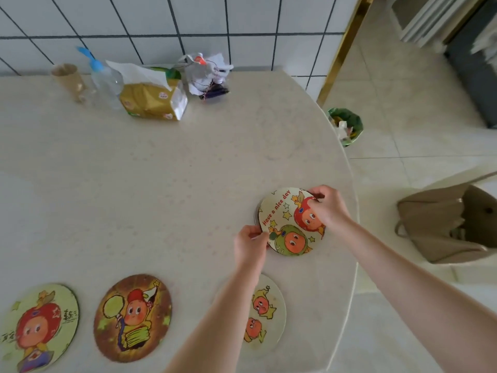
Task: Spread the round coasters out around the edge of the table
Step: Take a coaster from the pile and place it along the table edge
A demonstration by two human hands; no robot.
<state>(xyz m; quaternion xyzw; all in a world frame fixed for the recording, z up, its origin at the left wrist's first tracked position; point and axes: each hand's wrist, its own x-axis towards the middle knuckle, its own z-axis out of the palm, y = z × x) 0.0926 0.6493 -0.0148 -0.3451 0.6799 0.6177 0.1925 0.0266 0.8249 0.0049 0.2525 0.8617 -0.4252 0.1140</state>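
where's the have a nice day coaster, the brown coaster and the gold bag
have a nice day coaster (285, 219): head view, on the cream area beside the red lettering
brown coaster (132, 317): head view, on the cartoon figure at its middle
gold bag (150, 102): head view, on its gold front face

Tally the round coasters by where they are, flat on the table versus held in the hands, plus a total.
Flat on the table: 3: red-headed one, brown one, pale one under the left forearm.
Held by left hand and right hand: at least 1, the "Have a nice day" coaster; a dark edge behind hints at more.
Total: at least 4.
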